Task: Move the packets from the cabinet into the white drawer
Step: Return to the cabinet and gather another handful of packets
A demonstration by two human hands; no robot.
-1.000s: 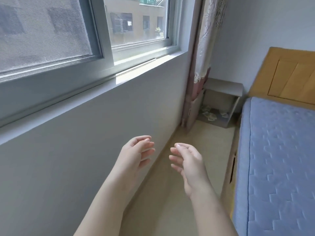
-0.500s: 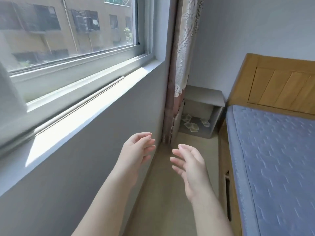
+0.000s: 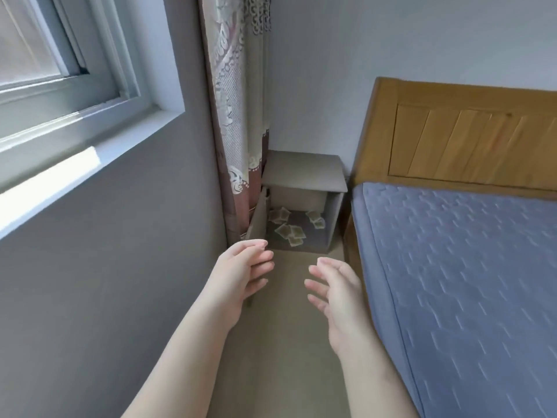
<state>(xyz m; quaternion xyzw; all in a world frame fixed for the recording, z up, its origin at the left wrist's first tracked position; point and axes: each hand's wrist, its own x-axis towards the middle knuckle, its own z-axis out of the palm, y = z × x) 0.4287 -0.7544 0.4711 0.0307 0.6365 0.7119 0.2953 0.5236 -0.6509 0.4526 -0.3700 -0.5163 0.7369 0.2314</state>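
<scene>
At the far end of the floor (image 3: pixel 283 342), in the corner past both hands, stands the cabinet (image 3: pixel 303 173), its door (image 3: pixel 256 222) open toward the curtain (image 3: pixel 238 116). On the cabinet's bottom shelf lie the packets (image 3: pixel 291 232), scattered flat: some at the back left, a few toward the right wall, a cluster near the front edge. The left hand (image 3: pixel 241 273) and right hand (image 3: pixel 334 289) hover in front of the cabinet, well short of it. The fingers (image 3: pixel 316 285) of each are apart and loosely bent, holding nothing.

The step in hand looks like the approach. To do it well the person would likely need to get low in front of the cabinet, since the shelf sits near the floor under the top, and reach in past the door without knocking it. The packets look thin and light, so sliding the front cluster together and pinching several at once would probably save trips. Those at the back call for a deeper reach.

Much is unclear. No white drawer shows plainly; a pale panel under the cabinet's top may be a drawer front, but that cannot be told. Print on the packets is too small to read, and their count is uncertain where they overlap. Part of the cabinet's left side is hidden behind the door, and the bed (image 3: pixel 467 267) to the cabinet's right runs out of view
</scene>
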